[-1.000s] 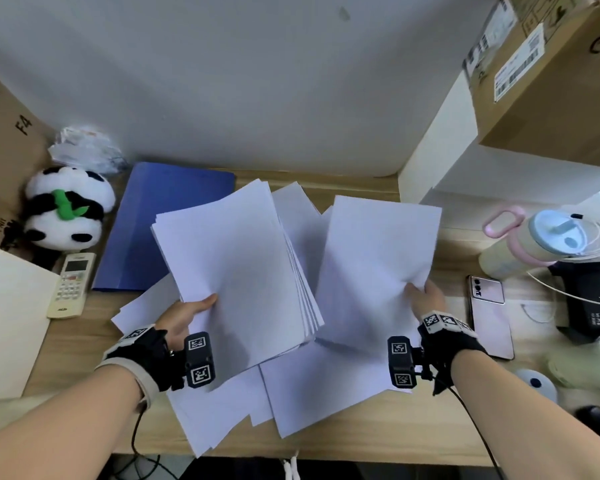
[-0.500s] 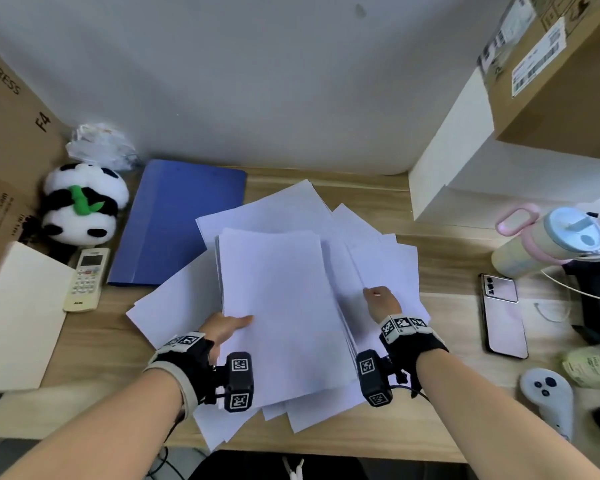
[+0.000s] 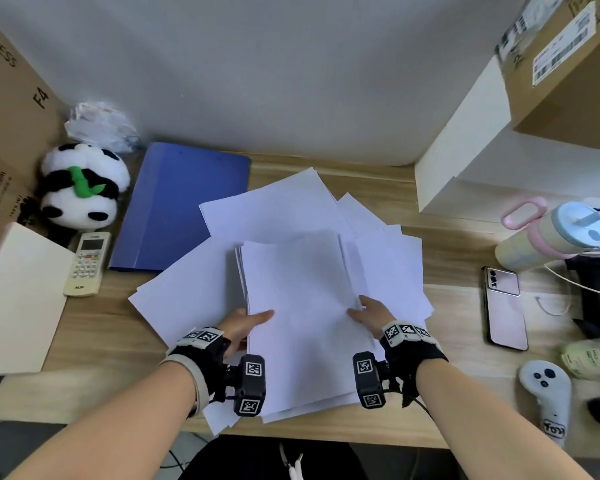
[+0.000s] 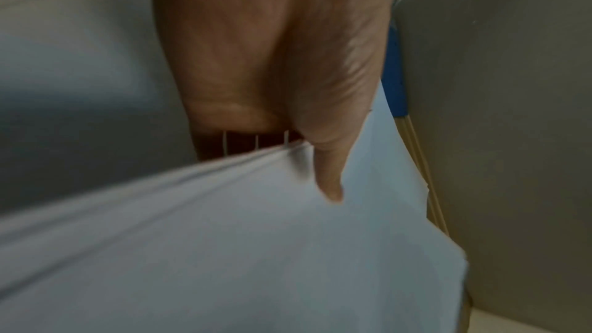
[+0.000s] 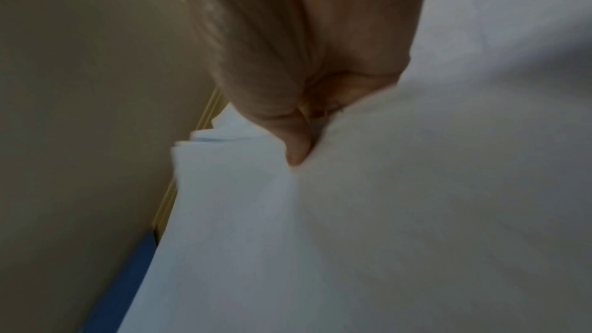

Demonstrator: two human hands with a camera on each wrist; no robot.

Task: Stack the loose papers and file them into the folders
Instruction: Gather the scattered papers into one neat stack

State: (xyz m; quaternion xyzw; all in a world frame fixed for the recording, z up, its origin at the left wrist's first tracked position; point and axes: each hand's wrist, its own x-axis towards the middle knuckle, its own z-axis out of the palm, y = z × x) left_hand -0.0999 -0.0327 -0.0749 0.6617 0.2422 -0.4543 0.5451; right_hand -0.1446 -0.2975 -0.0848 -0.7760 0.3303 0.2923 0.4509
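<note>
A stack of white papers (image 3: 302, 306) lies in the middle of the wooden desk over several loose sheets (image 3: 278, 206) fanned out beneath it. My left hand (image 3: 246, 322) grips the stack's left edge, thumb on top (image 4: 330, 181), fingers hidden under the sheets. My right hand (image 3: 368, 311) pinches the stack's right edge, thumb pressed on the top sheet (image 5: 296, 151). A closed blue folder (image 3: 184, 206) lies flat at the back left, apart from the papers.
A panda toy (image 3: 82, 187) and a remote (image 3: 87, 263) sit left of the folder, with a cream board (image 3: 18, 299) at the far left. A phone (image 3: 504, 308), a bottle (image 3: 551, 233), a white controller (image 3: 548, 393) and cables crowd the right. Cardboard boxes (image 3: 568, 64) overhang.
My right hand laid its sheet onto the stack, then shifted left to the stack's right edge. My left hand brought the stack toward the centre and squared it.
</note>
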